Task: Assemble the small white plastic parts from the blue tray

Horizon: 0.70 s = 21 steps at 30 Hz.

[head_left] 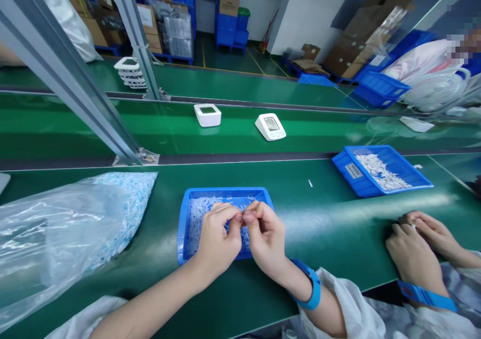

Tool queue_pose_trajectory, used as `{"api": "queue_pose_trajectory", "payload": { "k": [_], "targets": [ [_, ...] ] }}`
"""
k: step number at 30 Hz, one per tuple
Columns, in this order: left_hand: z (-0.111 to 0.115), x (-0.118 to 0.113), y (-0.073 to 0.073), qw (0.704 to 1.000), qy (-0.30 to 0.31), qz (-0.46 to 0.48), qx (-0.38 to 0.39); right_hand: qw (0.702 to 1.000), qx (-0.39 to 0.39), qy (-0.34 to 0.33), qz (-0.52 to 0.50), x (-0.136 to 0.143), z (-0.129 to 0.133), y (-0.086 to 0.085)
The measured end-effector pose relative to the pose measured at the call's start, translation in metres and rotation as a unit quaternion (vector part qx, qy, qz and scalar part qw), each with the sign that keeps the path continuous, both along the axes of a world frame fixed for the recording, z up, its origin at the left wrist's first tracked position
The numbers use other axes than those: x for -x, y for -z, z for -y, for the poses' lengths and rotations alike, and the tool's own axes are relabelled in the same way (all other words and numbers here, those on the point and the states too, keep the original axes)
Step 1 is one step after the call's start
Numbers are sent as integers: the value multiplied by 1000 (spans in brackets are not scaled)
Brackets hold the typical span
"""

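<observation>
Over a blue tray (181,234) of small white pieces (199,214), my left hand (220,229) and my right hand (266,234) meet fingertip to fingertip. Both are closed in a pinch. Whatever lies between the fingers is hidden or too small to name. A blue band (313,289) circles my right wrist. To the left, a clear plastic bag (67,224) filled with small light-blue and white pieces lies on the green table (158,279).
At right, a co-worker's hands (417,244) work near a blue bin (353,174) of white parts. Beyond the table edge, two white devices with screens (207,115) (271,127) sit on a green belt (169,128). A metal post (82,88) rises at left.
</observation>
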<state>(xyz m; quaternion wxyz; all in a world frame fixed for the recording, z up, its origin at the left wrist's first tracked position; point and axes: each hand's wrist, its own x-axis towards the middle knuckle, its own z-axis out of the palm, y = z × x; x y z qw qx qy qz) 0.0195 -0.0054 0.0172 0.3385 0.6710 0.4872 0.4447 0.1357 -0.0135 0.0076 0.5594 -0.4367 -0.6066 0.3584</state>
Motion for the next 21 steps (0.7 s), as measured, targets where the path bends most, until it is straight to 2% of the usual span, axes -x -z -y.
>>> {"api": "queue_pose_trajectory", "payload": {
  "k": [6,13,21],
  "targets": [
    [-2,-1,3,1000,-26,-12,7,998,37,-40,-40,0,-5,-3],
    [-1,0,-1,998,20,61,5,981,90,-36,-170,-5,-8,-1],
    [2,-3,0,994,14,8,-105,974,88,-50,-203,-2,-5,2]
  ]
}}
